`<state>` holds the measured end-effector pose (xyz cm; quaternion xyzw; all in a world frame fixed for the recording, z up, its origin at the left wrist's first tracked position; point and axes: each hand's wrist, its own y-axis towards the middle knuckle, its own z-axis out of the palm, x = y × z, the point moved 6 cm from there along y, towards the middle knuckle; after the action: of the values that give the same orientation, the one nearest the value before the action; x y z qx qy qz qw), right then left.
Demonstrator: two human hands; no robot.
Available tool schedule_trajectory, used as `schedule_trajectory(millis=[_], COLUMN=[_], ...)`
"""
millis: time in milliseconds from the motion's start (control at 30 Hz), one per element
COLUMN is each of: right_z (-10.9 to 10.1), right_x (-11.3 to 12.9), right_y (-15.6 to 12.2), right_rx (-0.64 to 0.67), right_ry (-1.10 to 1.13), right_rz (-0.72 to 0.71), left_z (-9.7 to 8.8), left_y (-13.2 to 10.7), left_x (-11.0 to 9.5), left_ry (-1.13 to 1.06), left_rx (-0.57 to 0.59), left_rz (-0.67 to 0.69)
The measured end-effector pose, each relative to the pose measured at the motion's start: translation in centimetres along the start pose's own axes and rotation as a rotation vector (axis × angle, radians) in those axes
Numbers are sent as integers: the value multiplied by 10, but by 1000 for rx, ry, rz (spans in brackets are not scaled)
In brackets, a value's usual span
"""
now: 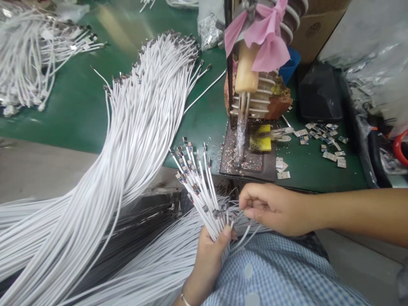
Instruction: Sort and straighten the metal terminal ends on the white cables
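My left hand (pixel 210 255) is closed around a fanned bunch of thin white cables (pixel 199 182) whose metal connector ends point up and left. My right hand (pixel 274 208) reaches in from the right, its fingers pinched at the cable ends just above my left thumb; what it pinches is too small to name. Both hands hover over my lap, in front of the green table edge. A soldering iron (pixel 244 114) with a pale handle hangs tip-down in its stand just beyond them.
A large sheaf of white cables (pixel 134 127) sweeps from the table down to the lower left. Another pile (pixel 28 59) lies far left. Small metal connector shells (pixel 325 144) are scattered at right. A yellow sponge (pixel 261 138), black box (pixel 320 93) and cardboard box stand behind.
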<state>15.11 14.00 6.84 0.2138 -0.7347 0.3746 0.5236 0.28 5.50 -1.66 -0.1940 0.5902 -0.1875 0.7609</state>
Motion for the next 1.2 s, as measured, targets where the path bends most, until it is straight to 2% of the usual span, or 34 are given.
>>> schedule_trajectory(millis=[200,300,400,567,800,1033,1200], right_z=[0,1,2,-1,-1,7,9], right_x=[3,0,-2,3,4,2,-4], right_y=[1,1,1,1,3,2,-1], right_rx=[-1,14,29,0,32,113,95], right_ry=[46,59,49,-59,-104,-223,-316], right_rz=[10,27,6,-94,-51,-163,-142], left_z=[-1,-2,2,5,-1,4,8], left_y=[-1,-1,-2,-1,0,1,2], left_x=[0,2,1,-1,5,0,-4], left_ry=[77,67,65,84,-8,-2,10], left_rx=[17,-11,10,34,5,30,55], left_rz=[21,-3,-27,-30,-27,-19,11])
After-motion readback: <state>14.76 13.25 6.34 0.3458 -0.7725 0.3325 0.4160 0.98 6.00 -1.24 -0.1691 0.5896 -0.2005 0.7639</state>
